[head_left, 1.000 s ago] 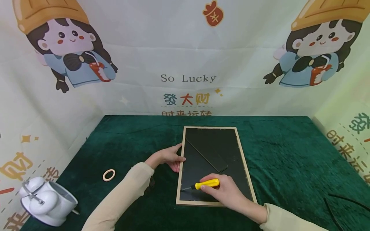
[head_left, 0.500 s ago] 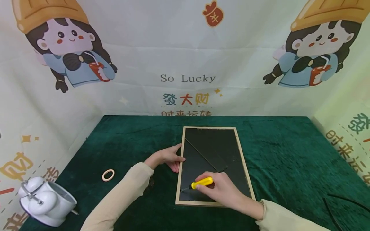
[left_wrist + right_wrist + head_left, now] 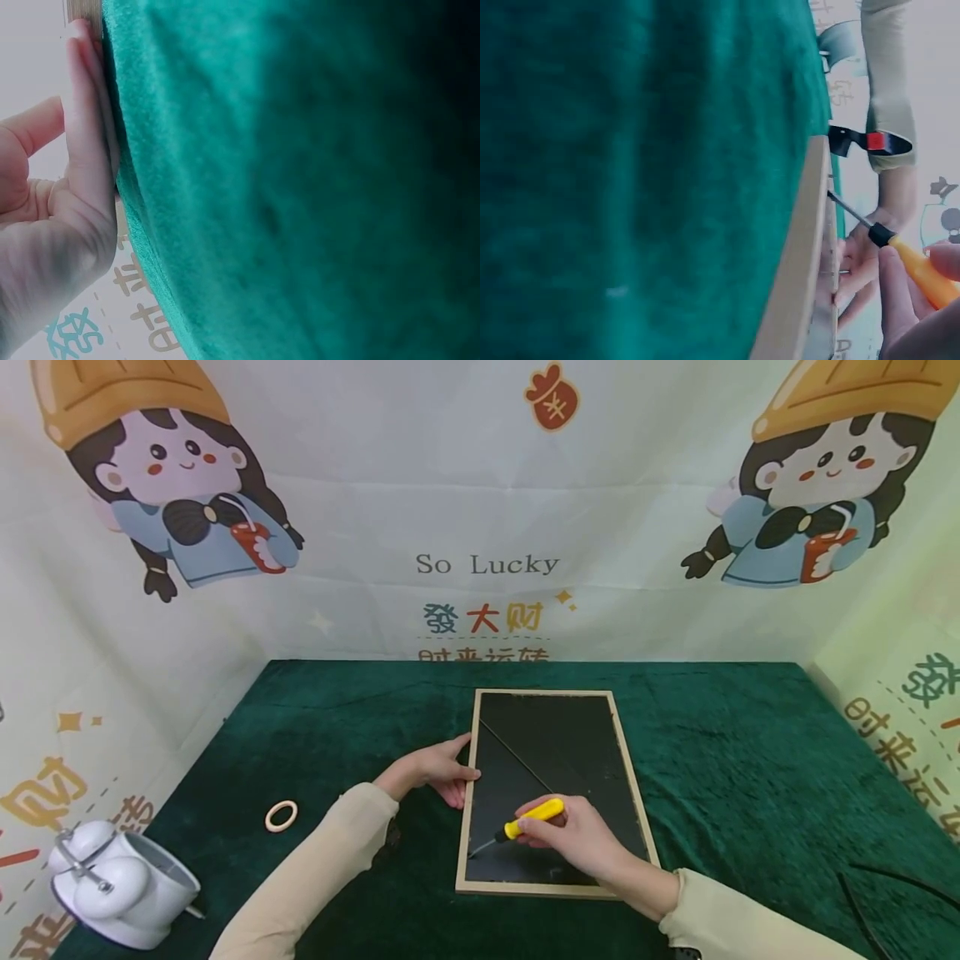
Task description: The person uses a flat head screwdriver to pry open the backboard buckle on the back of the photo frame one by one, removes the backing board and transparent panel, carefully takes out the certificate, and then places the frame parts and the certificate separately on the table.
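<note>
A picture frame (image 3: pixel 551 693) with a pale wood rim lies black back up on the green cloth, a slanted stand leg (image 3: pixel 513 752) on its backing. My left hand (image 3: pixel 438 768) rests against its left side. In the left wrist view the fingers (image 3: pixel 90 127) run straight along the wood, and the thumb stands apart from them. My right hand (image 3: pixel 585 839) grips the yellow handle of a screwdriver (image 3: pixel 542 812). Its tip meets the inner left edge near the bottom corner, the shaft slanting up to the right. The right wrist view also shows this screwdriver (image 3: pixel 922 274) against the rim.
Left of the frame lies a wooden ring (image 3: pixel 281 816). A white twin-bell alarm clock (image 3: pixel 123 885) stands at the near left. Thin black curved pieces (image 3: pixel 862 906) lie at the right edge. A printed cloth wall (image 3: pixel 360 543) rises behind the table.
My right hand has shifted slightly away from me, and the screwdriver handle has tipped up to a steeper slant. Its tip stays near the same corner. The left hand and frame hold still.
</note>
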A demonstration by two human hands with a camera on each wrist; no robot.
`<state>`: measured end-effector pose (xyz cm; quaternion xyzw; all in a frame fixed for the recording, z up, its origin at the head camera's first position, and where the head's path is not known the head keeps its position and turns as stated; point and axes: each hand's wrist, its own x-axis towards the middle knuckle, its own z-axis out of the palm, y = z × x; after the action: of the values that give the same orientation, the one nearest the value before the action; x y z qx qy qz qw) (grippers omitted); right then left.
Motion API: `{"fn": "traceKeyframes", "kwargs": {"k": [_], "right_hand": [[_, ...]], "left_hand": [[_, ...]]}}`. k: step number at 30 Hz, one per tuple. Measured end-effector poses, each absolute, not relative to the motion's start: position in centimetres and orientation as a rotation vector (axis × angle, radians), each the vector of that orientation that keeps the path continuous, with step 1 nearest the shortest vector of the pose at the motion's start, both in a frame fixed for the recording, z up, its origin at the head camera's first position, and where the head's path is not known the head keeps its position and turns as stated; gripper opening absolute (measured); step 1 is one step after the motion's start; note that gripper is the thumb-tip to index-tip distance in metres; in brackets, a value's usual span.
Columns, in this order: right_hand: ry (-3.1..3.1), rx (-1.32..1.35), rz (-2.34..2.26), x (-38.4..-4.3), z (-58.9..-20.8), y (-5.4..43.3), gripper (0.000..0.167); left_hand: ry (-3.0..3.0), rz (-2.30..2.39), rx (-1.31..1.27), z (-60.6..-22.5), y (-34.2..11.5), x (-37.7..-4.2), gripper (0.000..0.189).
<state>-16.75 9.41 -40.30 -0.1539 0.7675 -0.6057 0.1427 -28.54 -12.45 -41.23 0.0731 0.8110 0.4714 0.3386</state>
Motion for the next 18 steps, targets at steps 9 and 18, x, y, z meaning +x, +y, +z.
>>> {"fn": "traceKeyframes", "kwargs": {"k": [9,18], "right_hand": [[2.628,-0.971,-1.395,-15.5,-39.0,8.3,0.019],[2.709,-1.124,-1.2,-16.3,-37.1,6.1,0.014]], "left_hand": [[2.099,1.241,0.188,-41.1,-12.5,-28.5,0.073],[2.105,1.225,0.187,-41.0,-12.6,-28.6,0.072]]}}
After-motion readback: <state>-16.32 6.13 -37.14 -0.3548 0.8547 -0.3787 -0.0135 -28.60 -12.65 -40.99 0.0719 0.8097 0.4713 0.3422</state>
